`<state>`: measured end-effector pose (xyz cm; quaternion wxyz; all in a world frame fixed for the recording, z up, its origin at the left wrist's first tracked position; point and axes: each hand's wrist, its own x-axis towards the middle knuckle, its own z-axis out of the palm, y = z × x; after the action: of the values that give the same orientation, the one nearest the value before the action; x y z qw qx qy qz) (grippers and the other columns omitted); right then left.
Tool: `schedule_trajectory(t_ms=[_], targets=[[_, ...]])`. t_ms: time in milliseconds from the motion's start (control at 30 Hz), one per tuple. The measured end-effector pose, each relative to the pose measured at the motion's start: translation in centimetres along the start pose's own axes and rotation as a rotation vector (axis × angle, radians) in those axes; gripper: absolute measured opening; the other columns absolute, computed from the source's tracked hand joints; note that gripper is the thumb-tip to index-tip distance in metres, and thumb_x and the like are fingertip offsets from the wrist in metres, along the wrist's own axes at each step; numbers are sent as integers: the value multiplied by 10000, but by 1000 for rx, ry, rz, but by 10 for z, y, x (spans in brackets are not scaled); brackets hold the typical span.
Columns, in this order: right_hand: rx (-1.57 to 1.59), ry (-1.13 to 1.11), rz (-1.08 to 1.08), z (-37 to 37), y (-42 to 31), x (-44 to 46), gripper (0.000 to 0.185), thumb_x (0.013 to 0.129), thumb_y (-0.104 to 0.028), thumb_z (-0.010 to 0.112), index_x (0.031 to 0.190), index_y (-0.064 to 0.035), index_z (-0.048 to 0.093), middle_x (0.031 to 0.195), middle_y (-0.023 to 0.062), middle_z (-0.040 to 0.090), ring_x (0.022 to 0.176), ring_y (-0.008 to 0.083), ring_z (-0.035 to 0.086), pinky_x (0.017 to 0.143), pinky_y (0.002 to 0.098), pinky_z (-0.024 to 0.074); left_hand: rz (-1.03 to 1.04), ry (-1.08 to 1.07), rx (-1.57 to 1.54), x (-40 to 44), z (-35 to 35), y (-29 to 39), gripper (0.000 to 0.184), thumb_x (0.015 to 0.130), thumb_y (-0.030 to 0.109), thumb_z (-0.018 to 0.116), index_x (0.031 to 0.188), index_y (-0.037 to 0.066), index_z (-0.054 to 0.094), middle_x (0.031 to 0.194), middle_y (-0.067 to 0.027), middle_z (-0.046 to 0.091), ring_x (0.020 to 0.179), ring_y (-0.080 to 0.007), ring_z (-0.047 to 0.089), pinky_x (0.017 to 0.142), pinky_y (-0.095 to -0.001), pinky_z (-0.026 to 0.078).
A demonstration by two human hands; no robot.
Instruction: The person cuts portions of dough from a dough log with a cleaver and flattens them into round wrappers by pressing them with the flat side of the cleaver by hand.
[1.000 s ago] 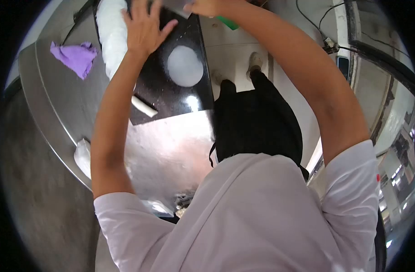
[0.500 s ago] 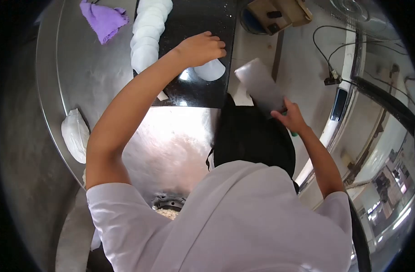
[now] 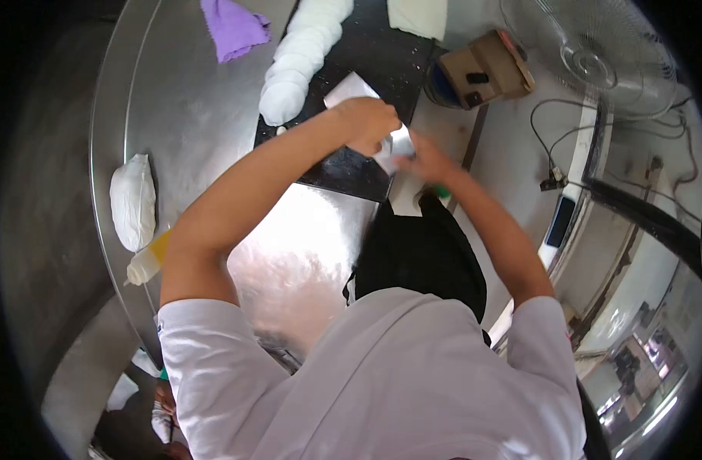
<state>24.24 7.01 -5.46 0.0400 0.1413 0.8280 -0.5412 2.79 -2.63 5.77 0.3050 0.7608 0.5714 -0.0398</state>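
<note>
Holding: your right hand (image 3: 426,159), blurred, grips the cleaver (image 3: 398,147).
Left hand (image 3: 366,124): curled over its blade (image 3: 352,89); whether it pinches, I cannot tell.
Cleaver: over the board (image 3: 339,175), near the discs (image 3: 299,63).

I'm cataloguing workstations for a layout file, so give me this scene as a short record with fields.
Left hand: across the flat metal tool; exact contact unclear
Right hand: blurred, gripping the tool near its green end
Surface: black board on a metal table
White discs: overlapping row along the board's left side
Purple cloth: on the table, left of the discs
White bundle: near the table's left edge
Bottle: yellow inside, partly hidden by the left arm
</note>
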Motion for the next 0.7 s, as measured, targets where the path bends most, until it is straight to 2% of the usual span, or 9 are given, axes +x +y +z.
schedule_trajectory(t_ms=[100,200,267,300,367,433,567,633,700], targets=[[-199,-257,214,7,-39,-52,512,879,-301,781,1199,14,537,1096,272,691,1008,417,686,853,484,529,59,45,-2,-25,-2,18,492,662,82,759,1130,-8,637,1094,-189,664,1051,-392,659,894,-461,551],[-231,-297,206,9,-35,-86,534,884,-302,784,1220,23,525,1069,290,686,961,425,693,825,481,540,-71,228,-188,-49,18,18,449,678,28,745,1100,13,589,1118,-169,636,1046,-403,644,884,-472,538],[-173,-122,169,6,-11,-97,552,879,-291,793,1233,34,522,1047,288,692,930,418,702,810,467,549,-156,480,-388,-62,45,7,372,688,-20,728,1016,29,561,1063,-151,637,1008,-387,643,875,-453,519],[-177,-138,158,1,-14,-97,552,879,-291,793,1233,34,522,1047,288,692,930,418,702,810,467,549,-174,490,-391,-71,49,5,372,688,-20,728,1016,29,561,1063,-151,637,1008,-387,643,875,-453,519],[-8,-102,315,-19,-17,-85,562,874,-282,800,1249,37,528,1055,267,698,939,405,706,817,442,552,-359,611,-628,-83,50,-6,358,689,-16,737,999,35,566,1001,-144,629,978,-340,641,858,-417,507],[-40,-123,343,-35,-20,-69,536,875,-270,796,1240,30,544,1072,242,703,981,392,702,847,431,542,-515,687,-779,-92,44,-17,339,726,6,751,1016,46,580,971,-102,626,939,-197,612,844,-359,497],[-73,-159,147,-65,-2,-27,512,873,-262,792,1225,23,552,1097,235,698,1036,386,686,890,436,519,-626,1043,-1003,-116,46,-56,335,780,30,749,1080,35,600,1001,-74,636,917,-173,625,743,-321,525],[0,-178,72,-76,-2,1,507,872,-260,791,1221,22,554,1100,235,696,1048,385,681,900,440,512,-904,1080,-1185,-136,50,-69,340,757,60,757,1074,26,639,972,-87,657,905,-181,639,758,-343,545],[-64,-296,95,-102,-14,23,490,869,-262,789,1195,23,559,1087,246,689,1039,397,679,889,444,512,-1106,941,-1280,-156,81,-93,367,753,62,765,1093,13,638,1007,-104,660,923,-184,648,763,-335,553]])
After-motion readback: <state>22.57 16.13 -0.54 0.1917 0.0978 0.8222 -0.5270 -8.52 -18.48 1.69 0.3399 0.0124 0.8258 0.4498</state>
